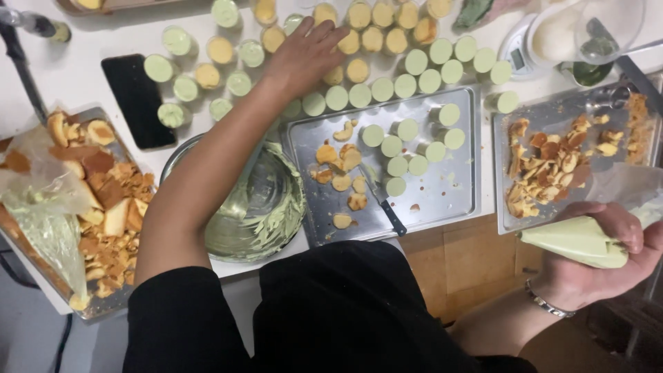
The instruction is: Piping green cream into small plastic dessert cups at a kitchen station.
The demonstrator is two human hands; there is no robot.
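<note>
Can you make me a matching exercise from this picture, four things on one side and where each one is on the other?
Things:
1. piping bag
2. knife
3. phone
4. bowl

Places:
A. lying on the middle tray
B. in the right hand
C. flat on the white counter, left of the cups
D. between the left tray and the middle tray, smeared with green cream

Pairs: 1-B, 2-A, 3-C, 4-D

One head-worn camera looks steeply down from above the person's chest; it faces forward over the desk (83, 83), close enough that both hands fill the sides.
</note>
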